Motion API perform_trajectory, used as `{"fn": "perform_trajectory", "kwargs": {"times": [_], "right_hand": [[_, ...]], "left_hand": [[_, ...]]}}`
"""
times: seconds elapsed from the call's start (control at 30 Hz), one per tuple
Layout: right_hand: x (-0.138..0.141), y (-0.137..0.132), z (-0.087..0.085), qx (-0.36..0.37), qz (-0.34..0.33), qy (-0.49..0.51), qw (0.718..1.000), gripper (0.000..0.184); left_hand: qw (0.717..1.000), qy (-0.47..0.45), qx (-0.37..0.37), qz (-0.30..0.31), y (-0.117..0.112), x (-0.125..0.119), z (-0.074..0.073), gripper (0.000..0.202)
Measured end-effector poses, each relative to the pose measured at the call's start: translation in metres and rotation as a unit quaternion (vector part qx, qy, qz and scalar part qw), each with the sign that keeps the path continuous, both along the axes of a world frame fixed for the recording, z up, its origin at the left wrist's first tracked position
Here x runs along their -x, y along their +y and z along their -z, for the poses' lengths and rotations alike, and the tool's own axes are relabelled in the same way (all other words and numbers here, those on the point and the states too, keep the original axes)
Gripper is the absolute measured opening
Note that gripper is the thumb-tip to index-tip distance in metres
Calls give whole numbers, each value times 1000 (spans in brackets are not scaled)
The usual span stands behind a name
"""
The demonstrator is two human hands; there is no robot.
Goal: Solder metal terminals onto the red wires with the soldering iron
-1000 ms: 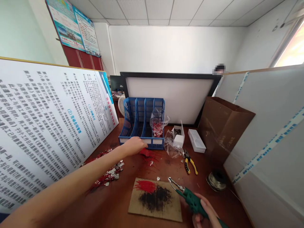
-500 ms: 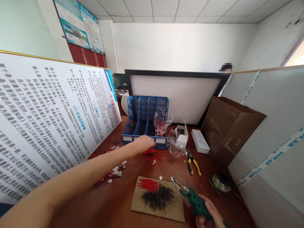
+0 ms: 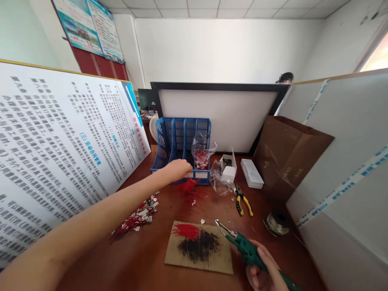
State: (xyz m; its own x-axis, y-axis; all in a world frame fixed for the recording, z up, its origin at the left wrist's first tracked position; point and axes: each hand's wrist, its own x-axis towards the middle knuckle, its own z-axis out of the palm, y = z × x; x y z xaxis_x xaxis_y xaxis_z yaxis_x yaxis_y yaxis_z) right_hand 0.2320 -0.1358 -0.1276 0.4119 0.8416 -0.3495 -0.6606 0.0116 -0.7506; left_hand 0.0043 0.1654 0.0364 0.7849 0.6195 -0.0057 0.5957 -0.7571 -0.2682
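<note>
My left hand (image 3: 177,169) is closed in front of the blue file rack (image 3: 160,171), its fingertips turned down. A blurred bunch of red wires (image 3: 189,185) hangs just below its fingers, above more red wires on the table. In my right hand (image 3: 263,266) is a green soldering iron (image 3: 249,251), its metal tip pointing up and left, with a small metal tab near the tip. Beneath and left of the iron lies a cardboard sheet (image 3: 209,264) with a black scorched patch and a red wire bundle (image 3: 186,231). Another small metal tab (image 3: 203,221) lies at its upper edge.
A pile of red wires with metal tabs (image 3: 138,216) lies at left. Yellow-black pliers (image 3: 243,201), a solder spool (image 3: 277,223), an open small white box (image 3: 228,171), a white lidded case (image 3: 252,173) and a brown carton (image 3: 291,153) stand at right. Upright boards surround the table.
The view has shifted slightly. My left hand has risen a little from the table, with red wires blurred below it. The soldering iron stays in my right hand beside the cardboard.
</note>
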Motion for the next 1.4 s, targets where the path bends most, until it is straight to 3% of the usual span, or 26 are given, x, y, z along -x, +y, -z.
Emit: {"fn": "perform_trajectory", "kwargs": {"times": [0.1, 0.6, 0.83, 1.0, 1.1, 1.23, 1.4], "right_hand": [[2, -1, 0, -10, 9, 2, 1000, 60], [7, 3, 0, -19, 34, -12, 999, 63], [-1, 3, 6, -13, 16, -4, 1000, 64], [-8, 4, 11, -14, -13, -8, 1000, 65], [-7, 4, 10, -6, -12, -3, 1000, 66], [-6, 5, 11, 2, 4, -1, 1000, 67], [-4, 6, 13, 7, 4, 1, 1000, 70]], "left_hand": [[1000, -11, 23, 11, 9, 7, -3, 12], [998, -7, 69, -11, -2, 28, 25, 23], [997, -6, 61, -37, -8, 38, 16, 25], [995, -40, 94, 2, -18, 29, 10, 28], [990, -64, 123, 38, -24, 12, 21, 29], [986, -79, 132, 60, -23, -17, 46, 27], [988, -67, 119, 73, -15, -35, 75, 46]]}}
